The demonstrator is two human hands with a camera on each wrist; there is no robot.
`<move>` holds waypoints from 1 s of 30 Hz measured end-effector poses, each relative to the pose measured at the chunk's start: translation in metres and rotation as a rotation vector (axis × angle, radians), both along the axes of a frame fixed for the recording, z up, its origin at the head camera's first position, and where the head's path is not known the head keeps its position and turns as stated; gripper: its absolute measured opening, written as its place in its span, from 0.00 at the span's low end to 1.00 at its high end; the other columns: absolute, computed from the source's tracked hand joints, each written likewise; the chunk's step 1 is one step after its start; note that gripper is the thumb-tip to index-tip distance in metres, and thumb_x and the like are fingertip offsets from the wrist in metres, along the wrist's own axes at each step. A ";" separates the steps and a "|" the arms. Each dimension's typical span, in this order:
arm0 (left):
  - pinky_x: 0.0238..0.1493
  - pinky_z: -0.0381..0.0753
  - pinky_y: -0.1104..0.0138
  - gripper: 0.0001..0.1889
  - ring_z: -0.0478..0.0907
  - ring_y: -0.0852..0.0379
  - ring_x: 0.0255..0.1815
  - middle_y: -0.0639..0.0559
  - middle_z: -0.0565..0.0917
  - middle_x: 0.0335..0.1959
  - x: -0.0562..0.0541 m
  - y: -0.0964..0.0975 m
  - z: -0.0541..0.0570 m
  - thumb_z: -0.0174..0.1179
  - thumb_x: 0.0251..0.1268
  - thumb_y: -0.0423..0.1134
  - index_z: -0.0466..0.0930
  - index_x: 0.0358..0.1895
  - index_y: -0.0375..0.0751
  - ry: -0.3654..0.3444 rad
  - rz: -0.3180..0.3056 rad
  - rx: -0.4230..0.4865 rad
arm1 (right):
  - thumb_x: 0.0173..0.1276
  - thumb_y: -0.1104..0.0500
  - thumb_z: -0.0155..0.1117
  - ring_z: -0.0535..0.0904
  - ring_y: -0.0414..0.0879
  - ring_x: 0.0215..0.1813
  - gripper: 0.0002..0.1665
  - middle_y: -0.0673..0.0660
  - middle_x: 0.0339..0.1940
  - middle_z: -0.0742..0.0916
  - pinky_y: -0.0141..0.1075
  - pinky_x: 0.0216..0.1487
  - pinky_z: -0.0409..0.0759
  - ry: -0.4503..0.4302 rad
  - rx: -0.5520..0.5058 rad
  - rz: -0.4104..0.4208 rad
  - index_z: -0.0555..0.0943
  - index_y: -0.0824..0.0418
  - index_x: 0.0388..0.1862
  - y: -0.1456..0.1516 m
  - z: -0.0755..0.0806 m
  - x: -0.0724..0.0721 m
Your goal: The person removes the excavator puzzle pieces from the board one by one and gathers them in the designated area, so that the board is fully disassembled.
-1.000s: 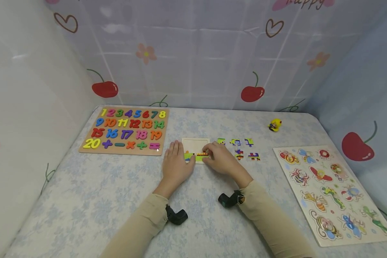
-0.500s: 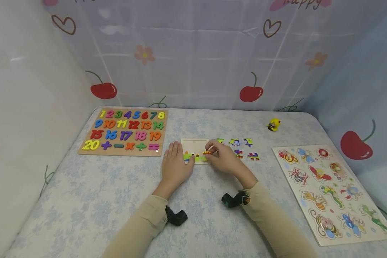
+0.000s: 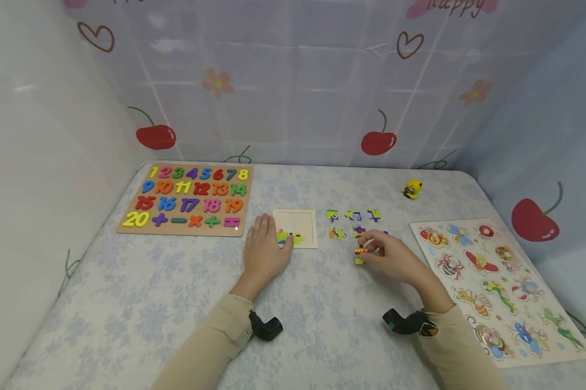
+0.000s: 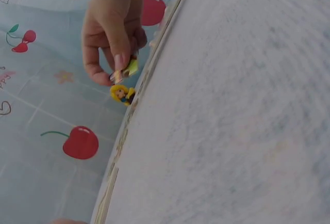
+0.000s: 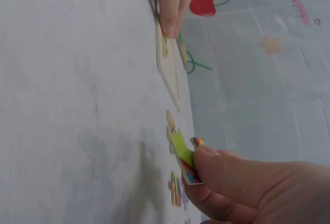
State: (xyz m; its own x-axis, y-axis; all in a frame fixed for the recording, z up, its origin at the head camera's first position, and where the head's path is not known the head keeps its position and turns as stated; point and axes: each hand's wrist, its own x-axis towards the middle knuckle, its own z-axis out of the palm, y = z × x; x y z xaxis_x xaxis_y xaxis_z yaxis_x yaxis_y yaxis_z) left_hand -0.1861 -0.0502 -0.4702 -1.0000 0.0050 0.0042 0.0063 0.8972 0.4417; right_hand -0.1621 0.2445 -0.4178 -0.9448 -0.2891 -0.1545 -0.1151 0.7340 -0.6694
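Observation:
My right hand [image 3: 394, 259] pinches a green jigsaw puzzle piece [image 5: 181, 149] with red and yellow bits between thumb and fingers. In the right wrist view the piece is tilted, held off the table. My left hand [image 3: 265, 252] lies with straight fingers along the left edge of a small wooden puzzle tray [image 3: 313, 225]. Fitted pieces [image 3: 297, 238], mostly green, fill part of the tray's bottom row, partly hidden by the left thumb. Loose jigsaw pieces [image 3: 353, 215] lie in two rows right of the tray, just beyond my right hand, which covers part of the nearer row.
A number board [image 3: 187, 205] with coloured numerals lies at the back left. On the right is a white board with insect pictures [image 3: 502, 292], its near part beside my right forearm. A small yellow figurine [image 3: 412, 189] stands at the back right.
My right hand has lifted the puzzle piece out of the tray and carried it right, to the near side of the loose pieces. The left hand has stayed on the tray's edge.

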 end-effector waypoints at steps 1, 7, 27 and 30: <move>0.83 0.42 0.53 0.44 0.42 0.47 0.84 0.42 0.50 0.82 0.000 0.000 0.000 0.46 0.72 0.62 0.49 0.79 0.35 0.001 -0.002 0.000 | 0.69 0.54 0.66 0.72 0.46 0.30 0.15 0.55 0.41 0.86 0.35 0.30 0.72 -0.006 0.005 -0.011 0.78 0.55 0.52 0.008 0.000 0.004; 0.82 0.42 0.53 0.44 0.43 0.47 0.84 0.42 0.50 0.82 0.000 0.001 0.000 0.46 0.72 0.62 0.49 0.79 0.35 0.005 0.001 -0.001 | 0.69 0.54 0.67 0.71 0.46 0.27 0.14 0.55 0.39 0.85 0.34 0.27 0.70 -0.023 0.043 -0.079 0.78 0.54 0.50 0.042 0.003 0.019; 0.83 0.41 0.53 0.44 0.41 0.47 0.84 0.43 0.49 0.82 0.000 0.000 0.000 0.45 0.72 0.62 0.48 0.79 0.36 -0.006 0.002 0.006 | 0.66 0.56 0.69 0.73 0.47 0.36 0.11 0.55 0.38 0.81 0.37 0.35 0.70 0.065 0.268 -0.098 0.79 0.56 0.45 0.044 0.000 0.019; 0.83 0.41 0.53 0.44 0.41 0.47 0.84 0.43 0.49 0.82 0.000 0.000 0.001 0.46 0.72 0.62 0.48 0.79 0.35 -0.007 0.001 0.009 | 0.67 0.55 0.68 0.72 0.46 0.33 0.11 0.54 0.37 0.80 0.36 0.32 0.69 0.052 0.279 -0.100 0.79 0.55 0.45 0.042 0.001 0.018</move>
State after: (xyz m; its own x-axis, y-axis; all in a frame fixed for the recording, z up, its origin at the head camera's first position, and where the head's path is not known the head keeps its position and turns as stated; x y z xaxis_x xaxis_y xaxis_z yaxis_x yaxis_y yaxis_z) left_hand -0.1857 -0.0499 -0.4696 -1.0000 0.0039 -0.0030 0.0021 0.8933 0.4495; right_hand -0.1444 0.2862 -0.4165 -0.9752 -0.1470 -0.1657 -0.0615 0.8982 -0.4352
